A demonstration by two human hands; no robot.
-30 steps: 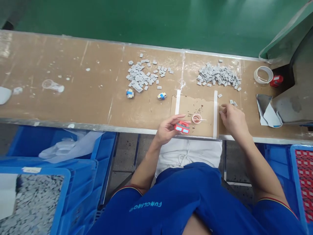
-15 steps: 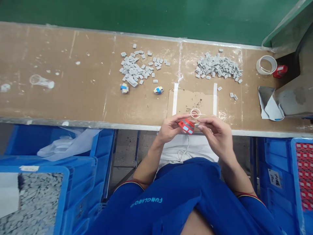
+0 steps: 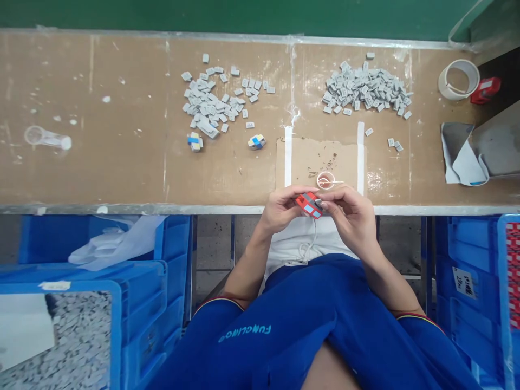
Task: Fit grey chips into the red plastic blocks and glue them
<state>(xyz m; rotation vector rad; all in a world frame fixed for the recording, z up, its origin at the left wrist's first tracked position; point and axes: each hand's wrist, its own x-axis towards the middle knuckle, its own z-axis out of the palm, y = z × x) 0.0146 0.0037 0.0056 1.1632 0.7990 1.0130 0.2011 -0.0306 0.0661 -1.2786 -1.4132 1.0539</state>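
My left hand (image 3: 279,210) pinches a small red block toy with light blue windows (image 3: 307,204) just in front of the bench edge. My right hand (image 3: 350,214) meets it from the right, fingers closed on a small grey piece pressed against the toy's end. Just beyond the hands, a small clear cup (image 3: 325,180) with a thin stick sits on a taped cardboard pad (image 3: 320,160). Two heaps of small grey tiles lie farther back, one heap (image 3: 213,105) at the middle left, the other heap (image 3: 365,88) at the right.
Two small blue-yellow-white block pieces (image 3: 257,142) lie by the left heap. A tape roll (image 3: 459,79) and a red item stand far right, a clear scoop (image 3: 44,137) far left. Blue crates (image 3: 101,303) sit under the bench on both sides; the left one holds grey tiles.
My right hand left the bench near the loose grey tiles and came to the red toy with a grey piece. Both hands now hold it together at the bench edge.
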